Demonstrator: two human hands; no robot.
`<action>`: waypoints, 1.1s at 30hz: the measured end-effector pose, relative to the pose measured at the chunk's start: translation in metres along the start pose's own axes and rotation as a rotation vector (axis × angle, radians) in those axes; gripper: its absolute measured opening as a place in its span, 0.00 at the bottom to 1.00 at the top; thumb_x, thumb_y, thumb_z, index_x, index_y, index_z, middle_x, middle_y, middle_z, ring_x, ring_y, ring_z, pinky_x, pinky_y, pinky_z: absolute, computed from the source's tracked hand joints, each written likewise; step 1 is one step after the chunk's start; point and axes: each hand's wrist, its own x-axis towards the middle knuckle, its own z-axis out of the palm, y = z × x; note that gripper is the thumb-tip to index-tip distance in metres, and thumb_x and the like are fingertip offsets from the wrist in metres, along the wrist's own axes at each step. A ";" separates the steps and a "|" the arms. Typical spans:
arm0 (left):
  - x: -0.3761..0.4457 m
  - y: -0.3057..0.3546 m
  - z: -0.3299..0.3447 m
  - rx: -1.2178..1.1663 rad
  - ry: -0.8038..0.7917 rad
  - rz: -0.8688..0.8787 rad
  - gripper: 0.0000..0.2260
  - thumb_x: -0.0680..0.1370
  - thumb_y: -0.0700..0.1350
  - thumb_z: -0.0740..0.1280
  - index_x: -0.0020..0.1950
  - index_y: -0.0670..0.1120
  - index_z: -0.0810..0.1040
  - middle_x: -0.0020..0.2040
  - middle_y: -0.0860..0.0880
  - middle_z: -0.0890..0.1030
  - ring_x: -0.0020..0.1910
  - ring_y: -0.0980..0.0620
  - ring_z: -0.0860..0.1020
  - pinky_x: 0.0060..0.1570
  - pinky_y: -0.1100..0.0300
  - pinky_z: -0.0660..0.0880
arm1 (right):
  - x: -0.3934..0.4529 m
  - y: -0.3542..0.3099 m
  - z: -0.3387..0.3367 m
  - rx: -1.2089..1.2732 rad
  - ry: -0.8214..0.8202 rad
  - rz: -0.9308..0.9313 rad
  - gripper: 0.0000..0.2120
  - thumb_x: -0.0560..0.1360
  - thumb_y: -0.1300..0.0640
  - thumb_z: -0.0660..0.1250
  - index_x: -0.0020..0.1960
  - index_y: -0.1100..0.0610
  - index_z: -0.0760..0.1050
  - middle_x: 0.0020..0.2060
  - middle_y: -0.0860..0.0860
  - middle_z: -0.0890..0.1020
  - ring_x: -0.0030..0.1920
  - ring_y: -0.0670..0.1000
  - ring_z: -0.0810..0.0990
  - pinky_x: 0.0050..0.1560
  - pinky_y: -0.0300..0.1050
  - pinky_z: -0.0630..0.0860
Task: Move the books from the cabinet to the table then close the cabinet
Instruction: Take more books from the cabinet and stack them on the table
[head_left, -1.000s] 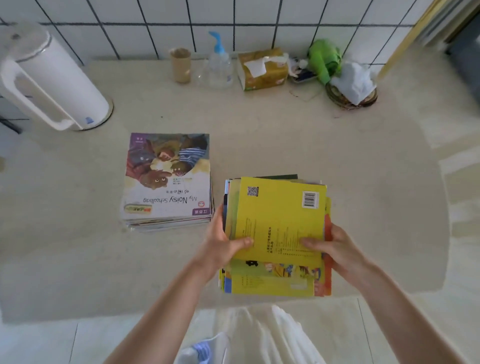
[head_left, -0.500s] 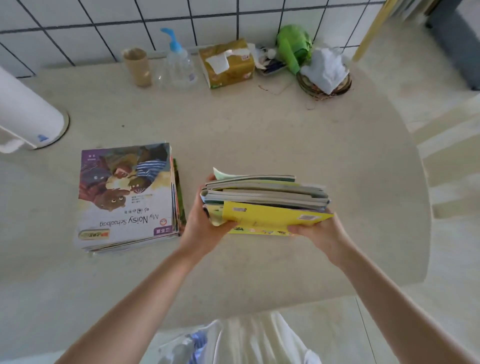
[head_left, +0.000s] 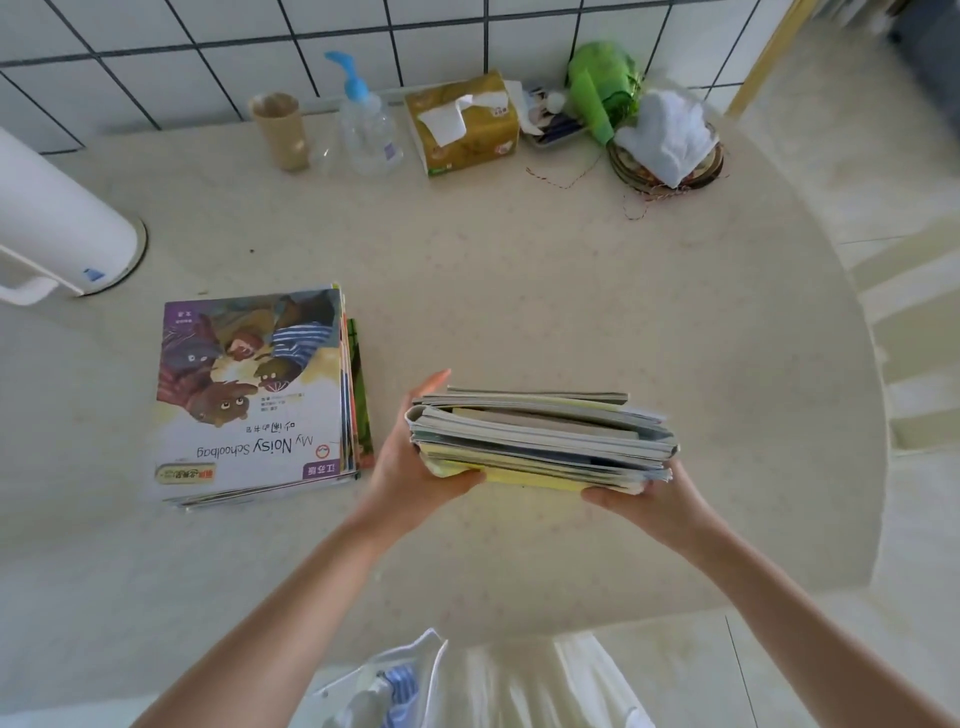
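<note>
I hold a thick bundle of thin books (head_left: 540, 439) upright on its edge over the beige table (head_left: 571, 291), page edges facing up. My left hand (head_left: 415, 462) grips its left end and my right hand (head_left: 644, 501) grips its lower right corner. A second pile of books (head_left: 254, 395), topped by the "My Noisy Schoolbag" cover, lies flat on the table just left of my left hand. The cabinet is out of view.
Along the tiled back wall stand a paper cup (head_left: 278, 130), a pump bottle (head_left: 366, 124), a tissue box (head_left: 462, 122), a green bag (head_left: 602, 85) and a basket with white cloth (head_left: 667, 140). A white kettle (head_left: 57, 223) sits far left. The table's curved edge runs at right.
The bundle, held flat with its yellow cover up a second ago, has been turned onto its edge and carried further over the table. Both hands kept their grip.
</note>
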 end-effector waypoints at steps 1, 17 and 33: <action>-0.002 -0.001 0.002 -0.003 0.016 -0.016 0.38 0.62 0.34 0.81 0.69 0.42 0.70 0.57 0.80 0.68 0.56 0.78 0.69 0.54 0.82 0.63 | 0.000 0.001 0.000 -0.010 -0.005 -0.014 0.19 0.65 0.71 0.76 0.55 0.62 0.78 0.46 0.51 0.84 0.42 0.35 0.81 0.45 0.28 0.76; -0.005 -0.025 0.006 -0.092 0.059 -0.307 0.25 0.56 0.45 0.85 0.45 0.64 0.80 0.41 0.59 0.84 0.47 0.55 0.82 0.54 0.48 0.79 | 0.000 0.006 0.007 -0.007 0.040 -0.111 0.26 0.63 0.53 0.77 0.57 0.64 0.77 0.48 0.43 0.85 0.49 0.40 0.82 0.50 0.33 0.77; -0.030 0.038 -0.027 -0.164 0.109 -0.234 0.22 0.61 0.33 0.81 0.44 0.56 0.80 0.35 0.69 0.82 0.39 0.71 0.80 0.38 0.75 0.74 | 0.002 -0.061 -0.015 0.193 -0.189 -0.052 0.18 0.64 0.73 0.74 0.51 0.61 0.78 0.38 0.49 0.86 0.33 0.48 0.82 0.31 0.45 0.80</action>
